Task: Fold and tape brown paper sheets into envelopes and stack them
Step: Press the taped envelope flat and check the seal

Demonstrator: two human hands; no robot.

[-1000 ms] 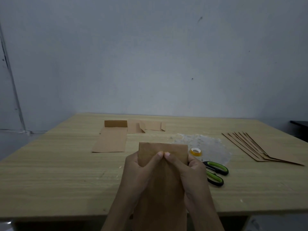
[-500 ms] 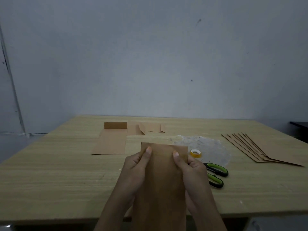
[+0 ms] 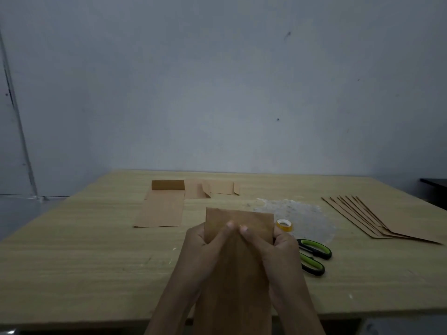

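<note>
I hold the brown paper (image 3: 233, 281) over the middle of the table's near edge, its long side running away from me and its lower end hanging past the edge toward my lap. My left hand (image 3: 202, 250) and right hand (image 3: 278, 252) both grip it near the top. My thumbs (image 3: 228, 225) press on the front and almost touch at the centre, and my fingers curl behind it. I think I am pinching a fold flat down the middle of the sheet, so this envelope is folded but not yet sealed.

Next I'd need the tape (image 3: 284, 224), which sits just beyond my right hand, with the scissors (image 3: 313, 256) beside it. That means freeing my right hand while the left keeps the fold closed.

The fresh sheets (image 3: 387, 218) are fanned out near the right edge of the table (image 3: 72, 250). The finished envelopes (image 3: 162, 209) lie toward the far edge, left of centre.
</note>
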